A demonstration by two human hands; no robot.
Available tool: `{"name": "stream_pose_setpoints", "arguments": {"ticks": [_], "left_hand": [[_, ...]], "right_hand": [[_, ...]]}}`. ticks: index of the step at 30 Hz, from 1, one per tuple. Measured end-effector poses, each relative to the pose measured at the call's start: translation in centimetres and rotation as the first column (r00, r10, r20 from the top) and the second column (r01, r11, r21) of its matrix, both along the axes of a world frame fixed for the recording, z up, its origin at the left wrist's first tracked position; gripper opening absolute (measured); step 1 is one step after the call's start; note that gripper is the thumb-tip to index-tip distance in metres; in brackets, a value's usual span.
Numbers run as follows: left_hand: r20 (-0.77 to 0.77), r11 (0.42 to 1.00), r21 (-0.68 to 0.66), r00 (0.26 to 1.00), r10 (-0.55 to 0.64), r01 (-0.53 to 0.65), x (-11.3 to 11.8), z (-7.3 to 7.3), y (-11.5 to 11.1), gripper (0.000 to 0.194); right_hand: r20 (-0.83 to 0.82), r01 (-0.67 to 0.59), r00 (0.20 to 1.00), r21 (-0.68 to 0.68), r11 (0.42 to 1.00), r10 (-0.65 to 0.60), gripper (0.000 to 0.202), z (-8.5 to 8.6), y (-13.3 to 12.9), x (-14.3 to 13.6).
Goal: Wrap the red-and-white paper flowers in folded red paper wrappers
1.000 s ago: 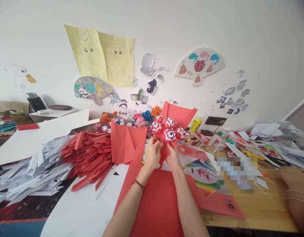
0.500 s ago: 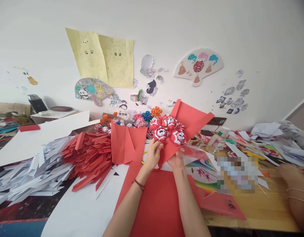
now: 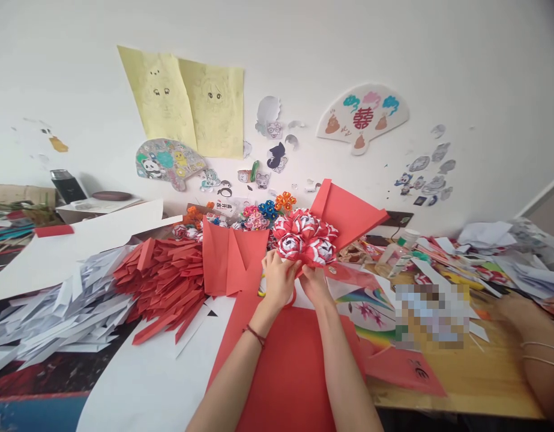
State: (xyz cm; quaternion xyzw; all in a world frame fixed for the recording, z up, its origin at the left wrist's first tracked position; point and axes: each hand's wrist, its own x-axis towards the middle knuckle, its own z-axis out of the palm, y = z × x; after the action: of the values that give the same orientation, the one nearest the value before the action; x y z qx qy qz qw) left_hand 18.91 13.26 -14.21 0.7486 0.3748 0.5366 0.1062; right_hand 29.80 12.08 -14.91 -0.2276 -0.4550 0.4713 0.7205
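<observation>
A bouquet of red-and-white paper flowers point(image 3: 304, 234) stands in front of me, with a sheet of red paper point(image 3: 344, 213) rising behind it on the right. Just under the blooms, my left hand point(image 3: 280, 276) is closed on the base of the bouquet, its fingers bent over red paper. Beside it my right hand point(image 3: 315, 282) is closed on the other side of the same base. The two hands nearly touch. A loop of red paper hangs between them. Large red sheets point(image 3: 286, 366) lie beneath my forearms.
Folded red strips point(image 3: 164, 282) and white strips point(image 3: 78, 312) are heaped on the left. Folded red paper point(image 3: 234, 258) stands left of my hands. On the right are a clear bottle point(image 3: 400, 249), scraps and another person's hand point(image 3: 520, 315).
Both hands have shifted closer together under the blooms, and the red paper in front has been folded or gathered down. The other person's hand has moved slightly left.
</observation>
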Motion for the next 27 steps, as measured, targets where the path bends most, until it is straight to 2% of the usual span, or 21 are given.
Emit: {"name": "stream_pose_setpoints", "arguments": {"ticks": [2,4,8,13,20,24,27], "left_hand": [[-0.133,0.992,0.046,0.983,0.125,-0.120,-0.3,0.1,-0.1,0.023],[-0.236,0.985,0.101,0.958,0.162,-0.142,-0.6,0.2,0.0,0.023],[-0.339,0.990,0.133,0.937,0.086,-0.043,-1.0,0.0,0.4,0.020],[-0.421,0.992,0.125,0.907,0.022,0.034,-1.3,-0.2,0.9,0.021],[-0.471,0.984,0.149,0.882,-0.013,0.093,-2.0,0.8,0.5,0.019],[-0.476,0.982,0.152,0.879,-0.029,0.114,-2.0,1.0,0.4,0.022],[-0.474,0.980,0.144,0.879,-0.051,0.134,-2.0,1.0,0.4,0.023]], "right_hand": [[0.028,0.027,0.999,-0.030,0.999,-0.026,0.056,-0.2,0.2,0.0],[0.054,0.045,0.998,-0.061,0.997,-0.041,0.051,-0.6,0.4,0.0],[0.114,0.102,0.990,-0.120,0.988,-0.088,0.047,-1.3,0.7,-0.1],[0.210,0.133,0.973,-0.167,0.977,-0.096,0.042,-1.0,0.4,-0.2],[0.400,0.241,0.899,-0.116,0.964,-0.177,0.026,-0.1,-0.5,-0.4],[0.369,0.196,0.920,-0.146,0.970,-0.130,0.020,0.0,-0.5,-0.3],[0.230,0.096,0.972,-0.192,0.977,-0.050,0.022,0.0,-0.4,-0.3]]}}
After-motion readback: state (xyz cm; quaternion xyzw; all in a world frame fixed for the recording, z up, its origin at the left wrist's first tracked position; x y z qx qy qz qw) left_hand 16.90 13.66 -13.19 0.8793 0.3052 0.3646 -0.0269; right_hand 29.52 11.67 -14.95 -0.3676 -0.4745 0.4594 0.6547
